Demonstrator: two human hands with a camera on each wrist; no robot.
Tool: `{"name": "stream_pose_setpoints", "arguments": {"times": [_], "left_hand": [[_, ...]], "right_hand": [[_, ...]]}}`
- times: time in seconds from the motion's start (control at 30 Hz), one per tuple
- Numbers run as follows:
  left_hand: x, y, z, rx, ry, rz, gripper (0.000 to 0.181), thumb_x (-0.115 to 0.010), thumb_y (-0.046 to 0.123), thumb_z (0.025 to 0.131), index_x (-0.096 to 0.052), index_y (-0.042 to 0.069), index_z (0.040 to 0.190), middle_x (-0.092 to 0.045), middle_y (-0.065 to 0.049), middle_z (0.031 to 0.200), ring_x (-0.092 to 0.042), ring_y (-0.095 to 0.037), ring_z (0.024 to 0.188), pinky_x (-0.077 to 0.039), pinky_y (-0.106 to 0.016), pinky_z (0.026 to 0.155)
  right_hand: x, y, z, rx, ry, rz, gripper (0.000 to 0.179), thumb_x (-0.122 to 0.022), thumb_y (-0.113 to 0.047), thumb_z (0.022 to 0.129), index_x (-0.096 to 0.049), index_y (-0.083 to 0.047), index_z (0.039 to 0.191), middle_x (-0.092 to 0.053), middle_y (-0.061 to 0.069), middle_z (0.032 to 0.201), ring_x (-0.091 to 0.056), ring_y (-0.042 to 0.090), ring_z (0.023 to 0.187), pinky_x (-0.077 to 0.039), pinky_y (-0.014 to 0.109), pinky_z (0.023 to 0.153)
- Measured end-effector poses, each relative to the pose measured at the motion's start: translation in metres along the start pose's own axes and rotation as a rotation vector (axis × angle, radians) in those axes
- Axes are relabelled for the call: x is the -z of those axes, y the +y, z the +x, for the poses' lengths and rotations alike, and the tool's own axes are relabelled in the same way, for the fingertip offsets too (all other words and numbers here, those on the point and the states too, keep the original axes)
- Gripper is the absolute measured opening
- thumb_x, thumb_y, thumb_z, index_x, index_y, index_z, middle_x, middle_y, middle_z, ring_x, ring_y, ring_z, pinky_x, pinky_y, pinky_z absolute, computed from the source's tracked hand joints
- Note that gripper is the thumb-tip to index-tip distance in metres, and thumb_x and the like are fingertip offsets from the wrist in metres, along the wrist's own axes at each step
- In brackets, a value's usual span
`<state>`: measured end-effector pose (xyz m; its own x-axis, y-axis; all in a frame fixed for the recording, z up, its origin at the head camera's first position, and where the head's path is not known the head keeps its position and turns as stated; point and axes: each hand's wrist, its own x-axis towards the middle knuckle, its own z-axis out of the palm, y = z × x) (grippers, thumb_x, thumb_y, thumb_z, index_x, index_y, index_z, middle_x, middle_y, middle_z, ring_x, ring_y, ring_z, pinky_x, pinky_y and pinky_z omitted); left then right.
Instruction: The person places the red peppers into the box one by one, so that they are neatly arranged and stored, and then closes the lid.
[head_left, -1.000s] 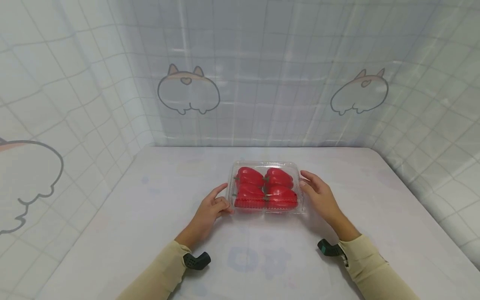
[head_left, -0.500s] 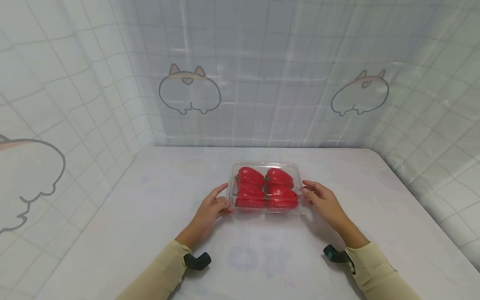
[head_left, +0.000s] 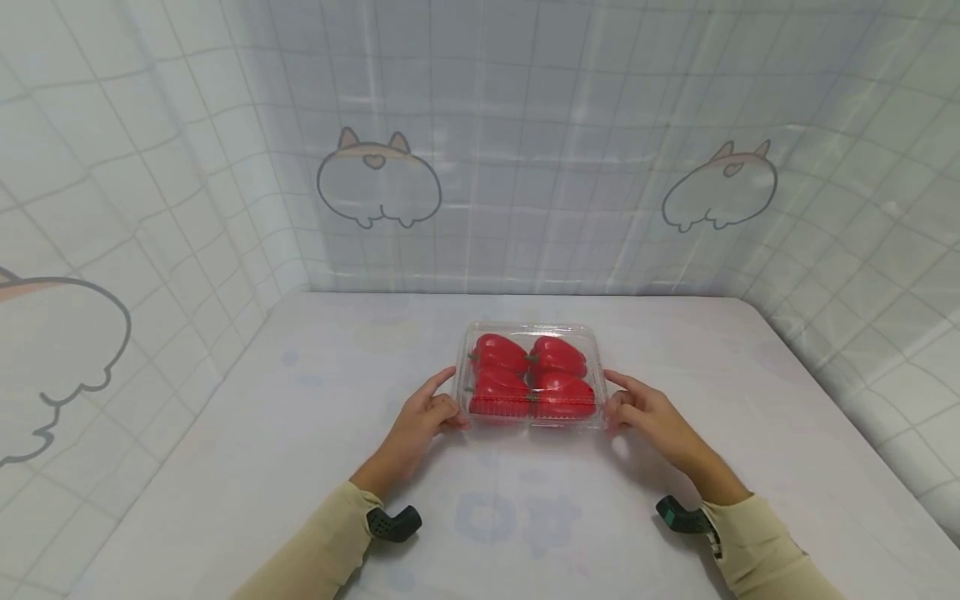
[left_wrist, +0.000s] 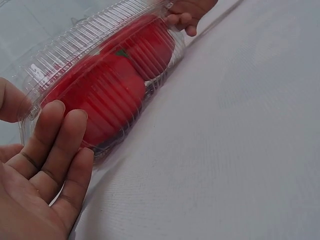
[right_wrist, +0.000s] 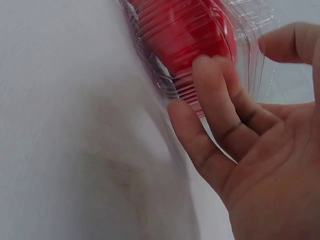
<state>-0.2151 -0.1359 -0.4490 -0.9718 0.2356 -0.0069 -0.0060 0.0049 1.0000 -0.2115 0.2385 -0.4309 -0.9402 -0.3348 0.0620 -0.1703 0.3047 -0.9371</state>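
Observation:
A clear plastic clamshell box (head_left: 528, 421) rests on the table, its lid down over several red bell peppers (head_left: 564, 393) with green stems. At its left side my left hand (head_left: 415, 425) touches the edge, one finger stretched along the wall. In the left wrist view, the fingertips (left_wrist: 76, 120) of this hand lie against the ribbed side near the corner. My right hand (head_left: 652, 421) is at the opposite side, a finger reaching to the edge. In the right wrist view, its fingers (right_wrist: 212, 95) stand extended beside the ribbed wall; firm contact is hard to judge.
A pale printed cloth covers the table (head_left: 495, 517). Grid-patterned curtains (head_left: 532, 167) with cartoon dog drawings stand behind and along both sides. Each forearm carries a dark wrist camera, such as the left device (head_left: 395, 523).
My right hand has slid nearer along the box's right side, toward the front corner, and one finger now points out to the edge. The left hand and the box have stayed in place.

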Motion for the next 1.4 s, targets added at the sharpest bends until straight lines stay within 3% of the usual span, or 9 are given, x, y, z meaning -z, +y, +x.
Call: {"name": "stream_pose_setpoints", "arguments": {"times": [0.2,0.6,0.93,1.4], "left_hand": [[0.001,-0.001,-0.001,0.017,0.0,0.027,0.059,-0.05,0.01,0.1,-0.033,0.019,0.156,-0.065,-0.015,0.091,-0.069,-0.028,0.094,-0.055,-0.036,0.092],[0.003,-0.002,-0.003,0.015,0.0,0.037,0.059,-0.049,0.009,0.1,-0.032,0.018,0.156,-0.066,-0.015,0.092,-0.069,-0.03,0.094,-0.055,-0.037,0.092],[0.003,-0.002,-0.001,0.009,-0.002,0.045,0.057,-0.049,0.009,0.101,-0.034,0.021,0.155,-0.066,-0.015,0.093,-0.069,-0.029,0.094,-0.056,-0.036,0.09],[0.001,-0.001,0.0,0.006,-0.006,0.039,0.057,-0.049,0.01,0.101,-0.034,0.021,0.155,-0.066,-0.016,0.094,-0.069,-0.029,0.095,-0.055,-0.037,0.091]], "right_hand": [[-0.002,0.004,0.0,0.027,-0.07,0.091,0.066,-0.05,0.002,0.096,-0.024,0.002,0.156,-0.063,0.023,0.088,-0.067,0.029,0.077,-0.056,0.03,0.086],[-0.013,0.003,0.001,-0.062,0.0,0.218,0.065,-0.046,0.0,0.094,-0.024,-0.002,0.155,-0.065,0.018,0.083,-0.067,0.025,0.072,-0.058,0.034,0.081],[-0.013,0.003,0.002,-0.09,-0.028,0.205,0.053,-0.047,-0.008,0.098,-0.036,0.004,0.148,-0.067,0.018,0.083,-0.066,0.026,0.072,-0.055,0.031,0.086],[-0.012,0.003,0.003,-0.11,-0.022,0.254,0.05,-0.045,-0.008,0.097,-0.035,0.004,0.145,-0.069,0.014,0.084,-0.068,0.023,0.073,-0.056,0.032,0.087]]}}
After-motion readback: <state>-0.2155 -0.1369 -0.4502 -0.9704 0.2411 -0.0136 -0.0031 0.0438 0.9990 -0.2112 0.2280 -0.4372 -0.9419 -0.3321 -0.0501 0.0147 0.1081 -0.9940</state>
